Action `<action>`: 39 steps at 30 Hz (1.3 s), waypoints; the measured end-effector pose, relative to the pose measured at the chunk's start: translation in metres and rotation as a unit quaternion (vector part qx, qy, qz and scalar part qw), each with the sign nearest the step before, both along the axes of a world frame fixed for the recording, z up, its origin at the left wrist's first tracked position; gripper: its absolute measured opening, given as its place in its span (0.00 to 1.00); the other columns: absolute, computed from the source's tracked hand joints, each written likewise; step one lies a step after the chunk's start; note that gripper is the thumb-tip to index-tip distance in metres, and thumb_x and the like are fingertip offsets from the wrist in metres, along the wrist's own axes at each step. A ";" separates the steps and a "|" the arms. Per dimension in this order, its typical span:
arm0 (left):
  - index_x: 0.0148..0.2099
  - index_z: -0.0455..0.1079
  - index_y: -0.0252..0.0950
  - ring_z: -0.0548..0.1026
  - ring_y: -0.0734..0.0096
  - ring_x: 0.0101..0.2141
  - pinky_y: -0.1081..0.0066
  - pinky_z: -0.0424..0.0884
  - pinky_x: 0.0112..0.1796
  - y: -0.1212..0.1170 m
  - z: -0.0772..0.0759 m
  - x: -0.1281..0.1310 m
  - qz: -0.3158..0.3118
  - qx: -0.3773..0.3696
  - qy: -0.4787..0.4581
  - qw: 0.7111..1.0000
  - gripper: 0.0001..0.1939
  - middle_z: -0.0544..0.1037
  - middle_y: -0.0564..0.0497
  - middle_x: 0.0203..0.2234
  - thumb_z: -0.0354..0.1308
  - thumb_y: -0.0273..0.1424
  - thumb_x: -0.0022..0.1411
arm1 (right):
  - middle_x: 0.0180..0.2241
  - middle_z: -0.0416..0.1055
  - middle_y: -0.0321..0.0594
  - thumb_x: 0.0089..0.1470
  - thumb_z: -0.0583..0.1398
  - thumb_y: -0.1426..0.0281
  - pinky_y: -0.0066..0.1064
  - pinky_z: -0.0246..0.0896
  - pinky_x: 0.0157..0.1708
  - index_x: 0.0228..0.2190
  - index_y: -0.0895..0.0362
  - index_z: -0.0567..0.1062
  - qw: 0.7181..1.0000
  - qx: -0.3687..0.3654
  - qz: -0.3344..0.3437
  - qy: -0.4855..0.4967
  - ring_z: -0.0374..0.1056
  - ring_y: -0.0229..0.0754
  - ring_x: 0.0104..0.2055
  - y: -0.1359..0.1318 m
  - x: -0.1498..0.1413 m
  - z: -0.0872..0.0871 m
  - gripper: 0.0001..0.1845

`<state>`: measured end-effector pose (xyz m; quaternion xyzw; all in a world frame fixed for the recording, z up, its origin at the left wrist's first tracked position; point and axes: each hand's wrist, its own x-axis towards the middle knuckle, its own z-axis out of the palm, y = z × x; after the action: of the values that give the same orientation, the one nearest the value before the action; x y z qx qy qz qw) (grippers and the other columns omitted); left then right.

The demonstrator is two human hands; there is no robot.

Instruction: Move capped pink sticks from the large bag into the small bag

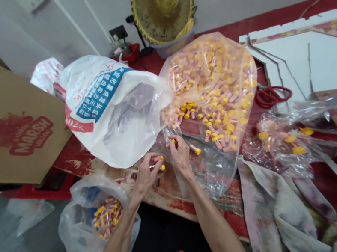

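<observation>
My left hand (pixel 148 171) is closed round a few small pink pieces with yellow caps at the near edge of the red table (pixel 84 157). My right hand (pixel 180 152) reaches into the mouth of a big clear plastic bag (pixel 209 89) full of the same pink and yellow pieces, its fingers curled on one or two of them. A single loose piece (pixel 195 149) lies just right of that hand. Below the table edge hangs a small white plastic bag (pixel 96 217) holding more of these pieces.
A large white woven sack (pixel 109 107) with blue and red print lies left of the clear bag. A brown cardboard box (pixel 7 132) is at the far left. Red scissors (pixel 271 95), white boards (pixel 330 59), another clear bag (pixel 283 142) and crumpled cloth (pixel 289 217) lie to the right.
</observation>
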<state>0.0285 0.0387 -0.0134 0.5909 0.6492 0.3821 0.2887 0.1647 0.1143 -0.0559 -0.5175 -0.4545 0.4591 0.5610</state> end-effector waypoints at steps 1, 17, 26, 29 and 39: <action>0.45 0.74 0.38 0.82 0.64 0.37 0.67 0.81 0.36 0.000 -0.001 -0.001 0.010 -0.023 -0.034 0.999 0.22 0.81 0.47 0.37 0.64 0.53 0.65 | 0.31 0.78 0.38 0.58 0.54 0.62 0.37 0.71 0.43 0.39 0.53 0.77 1.000 0.003 0.003 -0.004 0.73 0.44 0.31 0.000 0.000 0.000 0.14; 0.65 0.66 0.40 0.77 0.68 0.36 0.68 0.76 0.42 -0.004 -0.004 -0.013 0.009 0.063 0.134 0.989 0.25 0.76 0.50 0.40 0.58 0.32 0.66 | 0.32 0.78 0.38 0.59 0.54 0.60 0.39 0.70 0.46 0.41 0.54 0.77 1.000 -0.002 0.018 -0.025 0.73 0.45 0.32 -0.002 0.001 -0.001 0.16; 0.65 0.66 0.38 0.76 0.68 0.30 0.70 0.73 0.37 0.002 0.008 -0.015 0.034 0.109 0.217 0.969 0.24 0.76 0.53 0.32 0.54 0.29 0.68 | 0.31 0.78 0.38 0.60 0.54 0.60 0.38 0.70 0.46 0.41 0.53 0.77 0.999 -0.006 0.015 -0.031 0.73 0.45 0.34 -0.004 0.001 0.002 0.16; 0.58 0.72 0.39 0.79 0.65 0.34 0.68 0.74 0.40 0.005 0.006 -0.017 0.014 0.060 0.238 0.969 0.19 0.79 0.50 0.34 0.52 0.27 0.67 | 0.31 0.78 0.38 0.59 0.53 0.61 0.39 0.69 0.47 0.41 0.54 0.77 0.999 -0.004 0.015 -0.031 0.73 0.46 0.34 -0.003 0.001 0.002 0.16; 0.59 0.69 0.41 0.80 0.59 0.45 0.67 0.74 0.41 0.055 0.012 0.008 -0.068 -0.030 0.320 0.944 0.15 0.77 0.43 0.52 0.56 0.30 0.72 | 0.33 0.79 0.40 0.59 0.54 0.58 0.40 0.70 0.47 0.40 0.53 0.77 1.000 -0.002 0.008 -0.029 0.75 0.47 0.37 -0.003 0.000 0.000 0.17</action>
<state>0.0368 0.0939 -0.0018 0.7160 0.6767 0.1323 0.1092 0.1651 0.1113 -0.0561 -0.5280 -0.4735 0.4499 0.5428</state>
